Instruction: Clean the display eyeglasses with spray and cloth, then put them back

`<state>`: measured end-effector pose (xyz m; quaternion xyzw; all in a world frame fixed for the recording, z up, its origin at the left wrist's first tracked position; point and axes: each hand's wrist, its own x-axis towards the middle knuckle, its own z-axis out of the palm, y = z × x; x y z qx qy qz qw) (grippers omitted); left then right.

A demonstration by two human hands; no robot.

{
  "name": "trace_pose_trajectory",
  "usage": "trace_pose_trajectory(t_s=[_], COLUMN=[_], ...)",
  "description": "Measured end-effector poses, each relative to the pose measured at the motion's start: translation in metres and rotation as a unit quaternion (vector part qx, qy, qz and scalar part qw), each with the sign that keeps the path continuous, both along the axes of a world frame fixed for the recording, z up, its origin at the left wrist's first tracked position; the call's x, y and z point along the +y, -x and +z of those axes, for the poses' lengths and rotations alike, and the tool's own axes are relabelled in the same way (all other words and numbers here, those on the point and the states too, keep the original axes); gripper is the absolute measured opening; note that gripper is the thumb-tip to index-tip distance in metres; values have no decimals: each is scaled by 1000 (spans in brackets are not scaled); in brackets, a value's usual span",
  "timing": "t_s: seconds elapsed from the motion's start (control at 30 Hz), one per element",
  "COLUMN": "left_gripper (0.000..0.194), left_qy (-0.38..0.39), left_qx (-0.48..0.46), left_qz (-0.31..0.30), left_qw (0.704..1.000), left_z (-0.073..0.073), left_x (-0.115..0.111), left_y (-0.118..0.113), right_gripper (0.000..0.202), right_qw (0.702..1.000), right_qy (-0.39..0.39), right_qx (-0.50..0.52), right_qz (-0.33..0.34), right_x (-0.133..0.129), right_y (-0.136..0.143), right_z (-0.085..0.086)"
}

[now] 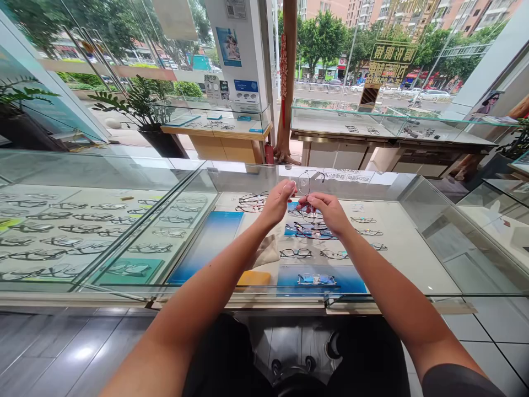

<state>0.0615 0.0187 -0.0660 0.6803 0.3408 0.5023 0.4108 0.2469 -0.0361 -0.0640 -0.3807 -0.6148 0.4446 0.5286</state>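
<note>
A thin-framed pair of eyeglasses [305,184] is held up above the glass display case [433,275], turned so that one lens stands above the other. My right hand [328,211] pinches the frame near its middle. Just left of the glasses, my left hand [280,202] is closed, thumb against fingers; what it holds, if anything, is too small to make out. Beneath the hands, inside the case, lie several eyeglasses [296,253], a blue tray [281,284], a beige cloth [266,251] and a yellow case [254,278].
More display cases with rows of glasses [74,229] extend to the left. Across the aisle stand two further glass counters [231,134], a wooden post [286,82] and a potted plant [159,138]. Below the counter's front edge are my legs and a wheeled chair base.
</note>
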Motion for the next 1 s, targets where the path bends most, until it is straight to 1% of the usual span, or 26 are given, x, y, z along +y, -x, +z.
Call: trace_pose_trajectory(t_s=[0.17, 0.3, 0.43, 0.57, 0.67, 0.83, 1.0], left_gripper=[72, 70, 66, 61, 59, 58, 56], left_qy=[-15, -28, -38, -47, -60, -71, -78], left_qx=[-12, 10, 35, 60, 82, 111, 132], left_qz=[13, 1, -18, -15, -10, -10, -16], left_qw=[1000, 1000, 998, 997, 995, 991, 988], left_z=[3, 2, -2, -3, -1, 4, 6], left_x=[-3, -4, -5, -7, -8, -11, -11], left_y=[-1, -1, -1, -1, 0, 0, 1], right_gripper=[35, 35, 39, 39, 37, 41, 40], right_qw=[998, 993, 993, 993, 993, 995, 993], right_qy=[16, 43, 50, 49, 46, 40, 41], right_qx=[61, 112, 106, 100, 103, 84, 103], right_qz=[-8, -12, -26, -32, -34, -43, -33], right_x=[3, 5, 5, 5, 7, 10, 10], right_y=[-4, -7, -7, -7, -8, -9, -9], right_z=[-1, 0, 2, 3, 1, -2, -2])
